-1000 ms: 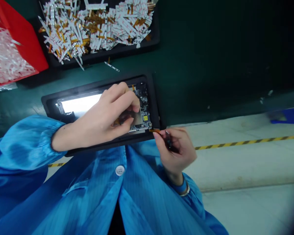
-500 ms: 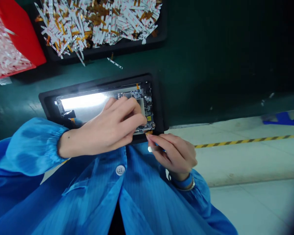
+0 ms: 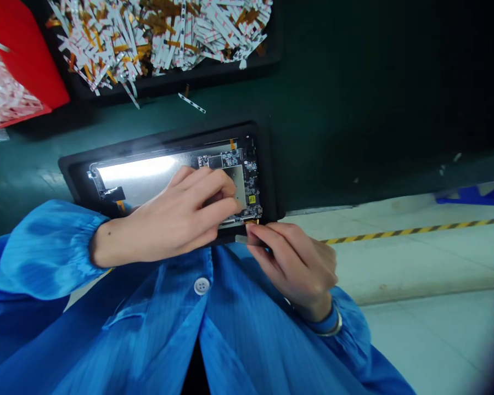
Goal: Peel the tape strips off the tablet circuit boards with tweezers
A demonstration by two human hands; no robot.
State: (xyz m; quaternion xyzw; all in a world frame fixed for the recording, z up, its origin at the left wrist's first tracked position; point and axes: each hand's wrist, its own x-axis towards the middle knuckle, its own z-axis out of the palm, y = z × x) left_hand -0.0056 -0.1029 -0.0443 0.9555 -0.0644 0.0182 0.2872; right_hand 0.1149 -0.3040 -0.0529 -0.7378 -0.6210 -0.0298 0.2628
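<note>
An opened tablet (image 3: 148, 182) lies in a black tray (image 3: 68, 170), its metal back plate and circuit board (image 3: 250, 178) exposed. My left hand (image 3: 189, 206) reaches across its lower middle, fingers curled down by the board's edge; whatever its fingertips hold is hidden. At the lower right corner my right hand (image 3: 290, 258) pinches a small orange flex cable (image 3: 252, 222) between thumb and forefinger, by the board's edge. A pale strip (image 3: 241, 239) sticks out to the left from under those fingers; I cannot tell whether it belongs to the cable.
Beyond the tablet, a black bin (image 3: 214, 74) is heaped with white and orange flex strips. One loose strip (image 3: 192, 103) lies on the dark green table (image 3: 354, 109). A red box (image 3: 45, 71) of whitish pieces stands at the far left. Yellow-black tape (image 3: 395, 233) marks the floor.
My right hand has turned slightly at the tablet's corner, and the pale strip now points further left. The left hand has stayed nearly in place. The view has shifted a little.
</note>
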